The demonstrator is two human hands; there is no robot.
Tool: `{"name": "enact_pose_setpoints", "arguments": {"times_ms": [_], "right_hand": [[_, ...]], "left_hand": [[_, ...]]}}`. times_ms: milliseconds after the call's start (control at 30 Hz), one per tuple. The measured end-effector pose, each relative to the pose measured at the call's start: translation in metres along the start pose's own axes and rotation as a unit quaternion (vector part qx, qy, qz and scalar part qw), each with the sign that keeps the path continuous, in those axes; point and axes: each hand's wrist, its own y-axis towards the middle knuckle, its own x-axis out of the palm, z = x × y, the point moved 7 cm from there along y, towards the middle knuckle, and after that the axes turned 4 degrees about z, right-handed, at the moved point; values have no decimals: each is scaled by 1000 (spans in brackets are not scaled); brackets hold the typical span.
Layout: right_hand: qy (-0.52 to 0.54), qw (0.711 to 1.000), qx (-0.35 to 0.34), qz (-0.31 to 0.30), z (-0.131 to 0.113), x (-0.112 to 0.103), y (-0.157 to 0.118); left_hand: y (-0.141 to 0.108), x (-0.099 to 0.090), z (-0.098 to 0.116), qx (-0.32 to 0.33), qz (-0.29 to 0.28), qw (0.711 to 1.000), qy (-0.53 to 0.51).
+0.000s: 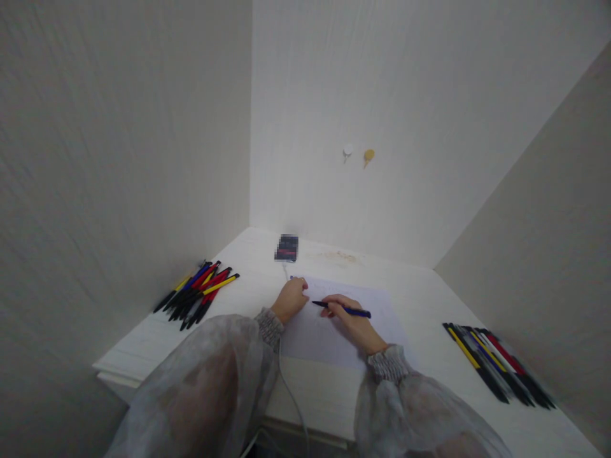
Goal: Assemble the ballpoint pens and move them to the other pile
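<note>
A blue pen (357, 312) with a black front part is gripped in my right hand (347, 316), its tip pointing left just over a white sheet of paper (329, 340). My left hand (290, 300) rests at the paper's upper left edge with its fingers curled in. A small dark bit shows just above that hand's knuckles; what the fingers hold, if anything, is hidden. Faint marks run along the top of the sheet, too small to read. Both wrists have grey, gathered sleeve cuffs.
Colored pens (203, 294) lie in a loose pile at the left. Another row of pens (496, 366) lies at the right. A dark, pixelated device (287, 248) with a white cable (292, 391) is at the back. Two hooks, one white (348, 150), one yellow (369, 154), are on the wall.
</note>
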Motion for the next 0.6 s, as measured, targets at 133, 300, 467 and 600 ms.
{"name": "enact_pose_setpoints", "arguments": {"times_ms": [133, 300, 467, 600], "right_hand": [[-87, 996, 11, 6, 9, 11, 4], [-86, 995, 35, 19, 13, 11, 6], [-98, 994, 37, 13, 12, 12, 4], [-106, 993, 46, 14, 13, 12, 4]], "left_hand": [[0, -1, 1, -3, -1, 1000, -2], [0, -1, 1, -6, -1, 1000, -5], [-1, -1, 0, -4, 1, 1000, -11], [0, 1, -2, -4, 0, 1000, -10]]}}
